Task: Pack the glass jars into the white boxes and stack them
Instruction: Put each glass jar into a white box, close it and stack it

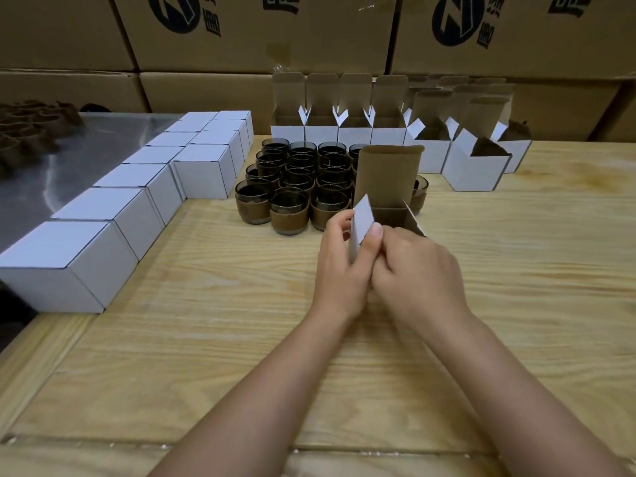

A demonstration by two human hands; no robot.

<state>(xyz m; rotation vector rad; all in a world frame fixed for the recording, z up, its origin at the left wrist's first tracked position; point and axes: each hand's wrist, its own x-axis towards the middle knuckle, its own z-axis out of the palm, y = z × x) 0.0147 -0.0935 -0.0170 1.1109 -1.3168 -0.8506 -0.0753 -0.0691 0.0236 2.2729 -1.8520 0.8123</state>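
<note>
**Both hands on an open box**

The open white cardboard box [387, 177] stands on the pale wooden worktop [206, 339], its brown lid flap upright. The left hand [339, 256] pinches its white side flap; the right hand [416, 270] curls over the front edge. The dark glass jars with brown sleeves [292, 180] cluster just behind, beside the closed white boxes [113, 208].

Pale wood table [241, 339] in front, grain running L-R. Dull steel top [51, 160] butts it on the left. Brown cartons [261, 39] w/ dark logos [175, 10] stacked across the back. Soft, even light.
</note>
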